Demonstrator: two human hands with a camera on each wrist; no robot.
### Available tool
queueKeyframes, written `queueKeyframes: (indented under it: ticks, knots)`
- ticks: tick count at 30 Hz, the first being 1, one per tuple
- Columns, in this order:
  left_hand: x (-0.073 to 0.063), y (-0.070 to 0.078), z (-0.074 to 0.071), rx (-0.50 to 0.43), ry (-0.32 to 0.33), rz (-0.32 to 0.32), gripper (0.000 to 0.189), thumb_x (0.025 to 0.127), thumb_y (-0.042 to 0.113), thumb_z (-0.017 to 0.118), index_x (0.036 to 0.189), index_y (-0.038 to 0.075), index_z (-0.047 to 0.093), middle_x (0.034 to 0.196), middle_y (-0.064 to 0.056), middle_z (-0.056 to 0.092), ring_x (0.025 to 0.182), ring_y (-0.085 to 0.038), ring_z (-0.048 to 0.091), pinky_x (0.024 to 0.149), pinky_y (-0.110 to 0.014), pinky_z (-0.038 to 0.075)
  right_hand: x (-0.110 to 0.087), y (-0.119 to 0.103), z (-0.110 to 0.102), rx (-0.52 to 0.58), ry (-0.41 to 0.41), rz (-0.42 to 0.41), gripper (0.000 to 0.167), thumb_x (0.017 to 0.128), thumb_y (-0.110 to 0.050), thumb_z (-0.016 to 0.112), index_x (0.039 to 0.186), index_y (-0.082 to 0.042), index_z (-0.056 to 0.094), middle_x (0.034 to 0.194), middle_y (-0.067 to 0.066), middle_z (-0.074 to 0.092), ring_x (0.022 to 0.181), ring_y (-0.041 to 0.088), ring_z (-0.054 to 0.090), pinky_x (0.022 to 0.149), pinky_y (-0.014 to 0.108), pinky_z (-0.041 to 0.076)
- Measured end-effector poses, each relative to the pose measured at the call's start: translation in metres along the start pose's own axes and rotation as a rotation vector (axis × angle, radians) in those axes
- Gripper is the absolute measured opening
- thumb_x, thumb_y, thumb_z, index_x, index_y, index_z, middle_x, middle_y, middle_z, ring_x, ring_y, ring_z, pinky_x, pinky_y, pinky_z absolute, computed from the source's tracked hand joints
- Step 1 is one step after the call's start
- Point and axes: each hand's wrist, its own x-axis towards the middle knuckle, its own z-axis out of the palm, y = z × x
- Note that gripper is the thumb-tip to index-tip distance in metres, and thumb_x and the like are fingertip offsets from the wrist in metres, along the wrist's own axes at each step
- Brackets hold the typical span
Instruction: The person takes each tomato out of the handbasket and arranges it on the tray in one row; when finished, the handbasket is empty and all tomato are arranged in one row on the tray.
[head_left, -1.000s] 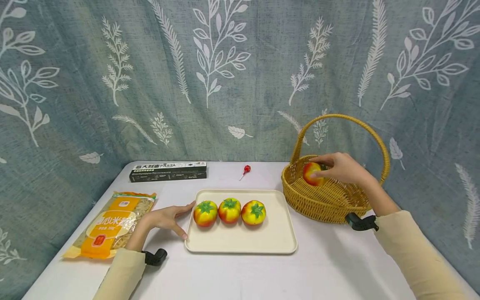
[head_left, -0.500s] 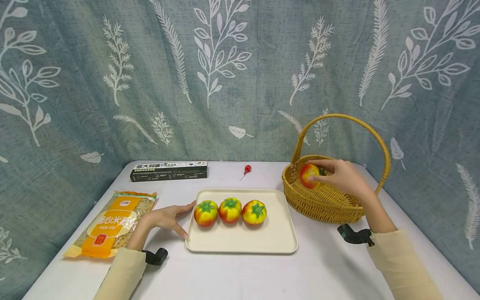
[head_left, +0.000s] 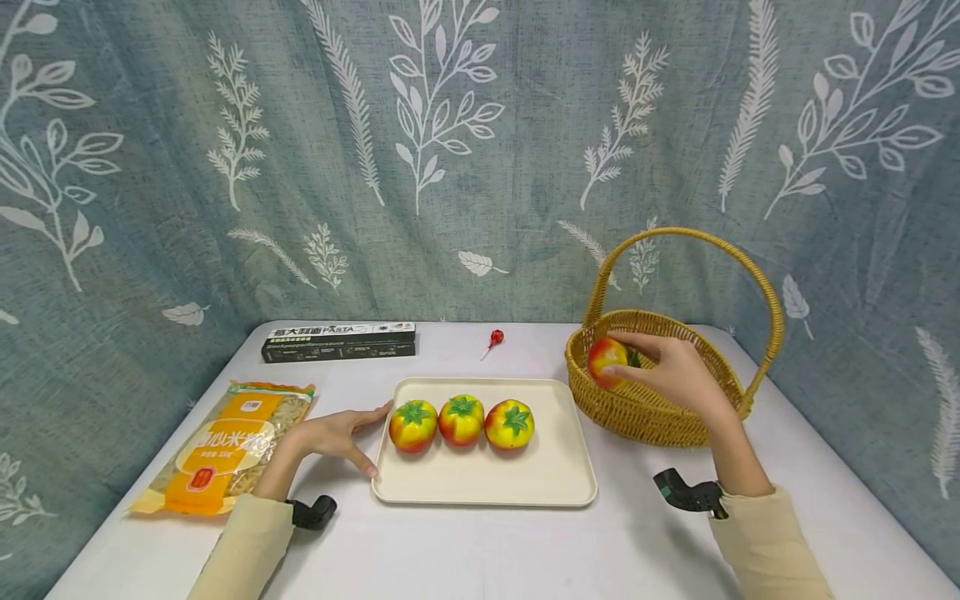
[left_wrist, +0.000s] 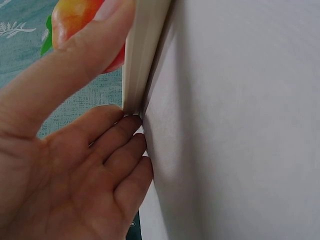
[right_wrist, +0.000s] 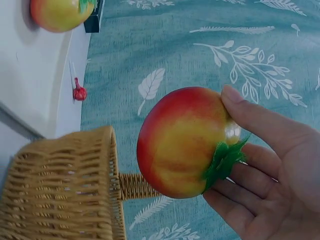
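Note:
In the head view my right hand (head_left: 674,372) pinches a red-and-yellow tomato (head_left: 606,362) between thumb and fingers, over the left side of the wicker basket (head_left: 645,421). The right wrist view shows this tomato's green leafy top (right_wrist: 225,160) turned toward the palm. My left hand (head_left: 330,437) rests at the left edge of the cream tray (head_left: 480,483), with the thumb at the rim and fairly straight fingers (left_wrist: 125,137) against the outer side. Three similar tomatoes, left (head_left: 412,426), middle (head_left: 461,420) and right (head_left: 509,424), sit in a row on the tray.
An orange pasta bag (head_left: 225,450) lies at the left, and a long black-and-white pasta box (head_left: 337,342) stands at the back. Between box and basket lies a red lollipop (head_left: 495,337). The basket's tall handle (head_left: 772,312) arches above it; a patterned curtain (head_left: 480,167) hangs behind.
My right hand has moved left and slightly lower in the head view, carrying the tomato from the basket's middle toward its left rim. The left hand and the tray stay put.

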Motion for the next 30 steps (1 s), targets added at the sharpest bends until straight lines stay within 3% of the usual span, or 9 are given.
queueKeyframes:
  ticks: [5,13,21,30]
  knots:
    - [0.001,0.001,0.000,0.002,-0.002,0.007,0.112,0.067,0.031,0.089,0.152,0.003,0.023,0.153,-0.024,0.026,0.140,-0.043,0.023,0.113,-0.057,0.018,-0.005,-0.002,0.008,-0.010,0.006,0.007,0.058,0.084,-0.044,0.073,0.132,-0.013,0.061,0.122,0.020,0.063,0.112,0.038,0.058,0.089,0.054,0.048]
    - [0.003,-0.001,0.000,0.002,-0.004,0.014,0.111,0.067,0.031,0.088,0.152,0.002,0.022,0.153,-0.024,0.025,0.140,-0.043,0.022,0.113,-0.056,0.018,-0.007,-0.003,0.012,0.011,-0.009,0.008,0.059,0.083,-0.045,0.073,0.132,-0.013,0.061,0.125,0.019,0.062,0.119,0.041,0.053,0.093,0.058,0.045]
    - [0.003,-0.002,0.000,0.005,-0.005,0.013,0.112,0.067,0.031,0.089,0.152,0.002,0.022,0.153,-0.024,0.025,0.140,-0.043,0.022,0.113,-0.056,0.018,-0.006,-0.004,0.022,0.012,-0.020,-0.029,0.062,0.080,-0.048,0.074,0.130,-0.014,0.063,0.120,0.016,0.065,0.109,0.034,0.060,0.087,0.051,0.051]
    - [0.002,-0.002,0.000,0.007,-0.002,0.010,0.112,0.067,0.031,0.089,0.152,0.002,0.023,0.153,-0.024,0.025,0.140,-0.043,0.022,0.113,-0.056,0.018,-0.003,-0.010,0.037,0.008,-0.049,-0.096,0.059,0.080,-0.044,0.076,0.129,-0.012,0.064,0.121,0.016,0.065,0.109,0.033,0.061,0.090,0.053,0.049]
